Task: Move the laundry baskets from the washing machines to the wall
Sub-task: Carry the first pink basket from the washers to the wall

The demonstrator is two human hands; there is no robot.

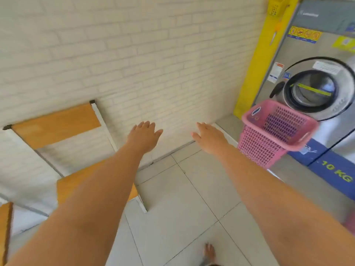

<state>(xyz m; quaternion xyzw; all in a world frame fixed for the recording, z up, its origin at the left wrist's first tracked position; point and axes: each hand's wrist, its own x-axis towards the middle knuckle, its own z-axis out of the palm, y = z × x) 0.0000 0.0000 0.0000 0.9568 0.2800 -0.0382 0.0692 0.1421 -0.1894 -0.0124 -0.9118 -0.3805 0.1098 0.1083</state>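
Note:
A pink mesh laundry basket (272,131) stands on the floor in front of the round door of a steel washing machine (315,89) at the right. It looks empty. A white brick wall (134,64) fills the upper left and middle. Both my arms reach forward toward the base of that wall. My left hand (144,135) is open, palm down, holding nothing. My right hand (209,135) is open too, fingers spread, a short way left of the basket and not touching it.
A wooden chair (63,131) with a white metal frame stands against the wall at the left. A yellow panel (257,70) borders the machine. The floor is pale grey tile (182,198). My bare foot (209,252) shows at the bottom edge.

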